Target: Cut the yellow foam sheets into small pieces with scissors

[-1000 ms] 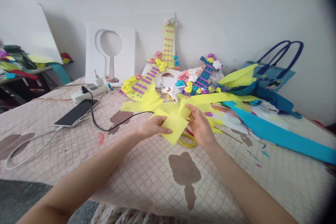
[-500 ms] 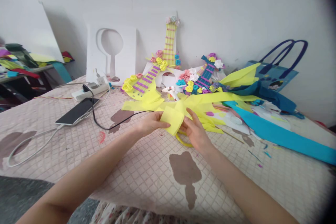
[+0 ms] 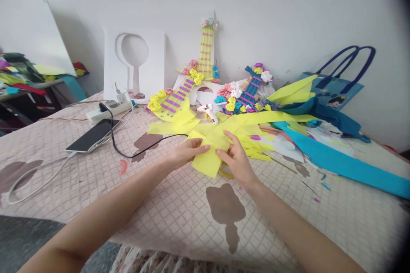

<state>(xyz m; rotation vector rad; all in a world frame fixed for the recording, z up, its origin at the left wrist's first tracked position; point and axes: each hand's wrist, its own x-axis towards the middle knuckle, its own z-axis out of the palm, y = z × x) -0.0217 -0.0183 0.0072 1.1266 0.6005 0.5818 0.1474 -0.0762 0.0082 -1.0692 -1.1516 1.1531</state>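
Note:
Between my hands is a folded piece of yellow crepe paper [image 3: 206, 164], its lower end hanging toward me. My left hand [image 3: 187, 152] pinches its left edge, thumb on top. On the right edge, my right hand [image 3: 236, 158] grips it between thumb and fingers. Part of a yellow ring-shaped handle [image 3: 226, 174] shows beneath the paper, mostly hidden. More yellow crepe strips [image 3: 246, 123] lie just behind, along with a white hot glue gun [image 3: 209, 113].
Flower-trimmed paper guitars [image 3: 179, 96] lean at the back near a white board with a cutout [image 3: 110, 64]. At left are a phone [image 3: 92, 135], a power strip [image 3: 107, 111] and cables. Blue crepe paper [image 3: 339, 160] and a blue bag [image 3: 339, 89] lie right.
The yellow paper has been lowered and unfolded toward me, so its lower flap reaches further down. Both my hands keep hold of it, with my left thumb further in.

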